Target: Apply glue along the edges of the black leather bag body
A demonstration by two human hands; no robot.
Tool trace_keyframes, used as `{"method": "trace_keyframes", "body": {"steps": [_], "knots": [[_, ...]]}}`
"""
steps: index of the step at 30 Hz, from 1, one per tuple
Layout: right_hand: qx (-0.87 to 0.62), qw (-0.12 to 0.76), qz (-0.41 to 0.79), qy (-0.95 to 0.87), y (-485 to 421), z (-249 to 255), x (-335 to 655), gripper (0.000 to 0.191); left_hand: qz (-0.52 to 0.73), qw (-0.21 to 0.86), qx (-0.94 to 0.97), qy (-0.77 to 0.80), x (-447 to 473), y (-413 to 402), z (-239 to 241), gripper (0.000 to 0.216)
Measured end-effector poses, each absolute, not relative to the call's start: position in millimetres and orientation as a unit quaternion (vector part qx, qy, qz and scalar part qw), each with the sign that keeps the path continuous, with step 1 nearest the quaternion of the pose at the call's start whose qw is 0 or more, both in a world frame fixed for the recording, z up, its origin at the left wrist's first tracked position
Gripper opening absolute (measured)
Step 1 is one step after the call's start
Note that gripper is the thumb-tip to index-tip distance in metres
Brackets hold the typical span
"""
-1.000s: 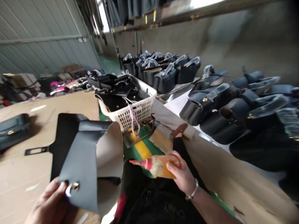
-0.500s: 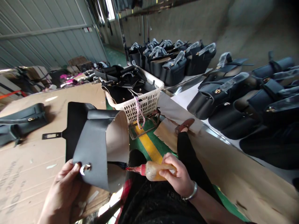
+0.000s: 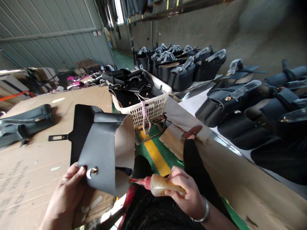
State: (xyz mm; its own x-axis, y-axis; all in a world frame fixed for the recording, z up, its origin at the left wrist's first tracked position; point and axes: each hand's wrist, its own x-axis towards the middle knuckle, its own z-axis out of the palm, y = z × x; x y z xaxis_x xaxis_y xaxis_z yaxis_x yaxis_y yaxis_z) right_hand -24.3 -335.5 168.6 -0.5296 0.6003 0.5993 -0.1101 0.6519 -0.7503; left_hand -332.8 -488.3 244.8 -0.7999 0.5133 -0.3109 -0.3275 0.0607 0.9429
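Observation:
My left hand (image 3: 66, 195) grips the near edge of a black leather bag panel (image 3: 100, 150), thumb beside its small metal clasp (image 3: 92, 171). The panel is folded over, so its pale underside (image 3: 124, 140) faces right. A thin black strap with a buckle (image 3: 57, 138) sticks out from its left side. My right hand (image 3: 184, 191) holds a squeeze glue bottle (image 3: 158, 185) with a red nozzle. The nozzle tip touches the panel's lower right edge. My legs in dark clothing lie below.
Brown cardboard (image 3: 28, 166) covers the table at left, with a finished black bag (image 3: 24, 123) lying on it. A white plastic basket (image 3: 146, 108) full of black parts stands ahead. Rows of black handbags (image 3: 240, 102) sit at right and behind. The floor is green with a yellow stripe (image 3: 155, 156).
The glue bottle's nozzle has moved left from open air to the panel's lower edge. My left hand raised the panel nearer, and the view tilted a little downward.

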Motion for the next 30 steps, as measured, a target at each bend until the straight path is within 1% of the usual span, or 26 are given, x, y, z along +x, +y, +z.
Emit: {"method": "trace_keyframes", "body": {"steps": [3, 9, 12, 16, 21, 25, 30], "knots": [[-0.121, 0.459, 0.370, -0.799, -337.7, 176.7, -22.2, 0.012, 0.680, 0.312, 0.070, 0.660, -333.4, -486.9, 246.6, 0.055], [-0.120, 0.486, 0.317, -0.806, -336.7, 187.7, -24.3, 0.019, 0.686, 0.316, 0.087, 0.650, -338.5, -489.7, 244.8, 0.052], [-0.103, 0.471, 0.329, -0.812, -340.9, 186.2, -25.8, 0.016, 0.690, 0.314, 0.089, 0.646, -335.9, -488.2, 246.0, 0.051], [-0.092, 0.459, 0.374, -0.801, -345.1, 186.5, -24.3, 0.012, 0.692, 0.315, 0.082, 0.645, -331.4, -485.3, 248.2, 0.054], [-0.129, 0.474, 0.372, -0.787, -340.6, 185.3, -23.0, 0.010, 0.694, 0.314, 0.079, 0.643, -332.5, -486.1, 247.7, 0.055], [-0.142, 0.453, 0.396, -0.787, -341.3, 178.2, -23.1, 0.010, 0.690, 0.327, 0.092, 0.639, -335.0, -490.3, 245.1, 0.050], [-0.210, 0.489, 0.343, -0.774, -339.4, 176.7, -21.1, 0.012, 0.698, 0.338, 0.100, 0.623, -335.2, -492.1, 246.1, 0.046]]}}
